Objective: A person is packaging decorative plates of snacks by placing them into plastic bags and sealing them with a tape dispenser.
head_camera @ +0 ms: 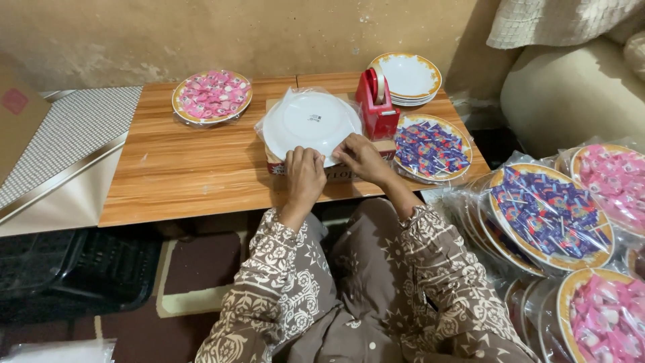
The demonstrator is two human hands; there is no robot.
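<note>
An upside-down white plate (pixel 306 121) wrapped in clear plastic lies on a cardboard box at the middle of the low wooden table (pixel 195 175). My left hand (pixel 304 176) presses on the plate's near edge, fingers curled onto the plastic. Beside it my right hand (pixel 363 158) rests on the near right edge of the same wrapped plate, fingers flat on the film. A red tape dispenser (pixel 376 101) stands just right of the plate.
A plate of pink sweets (pixel 212 96) sits at the back left, a stack of white plates (pixel 407 77) at the back right, a wrapped plate of purple sweets (pixel 431 148) at right. Several wrapped filled plates (pixel 551 215) pile on the floor at right.
</note>
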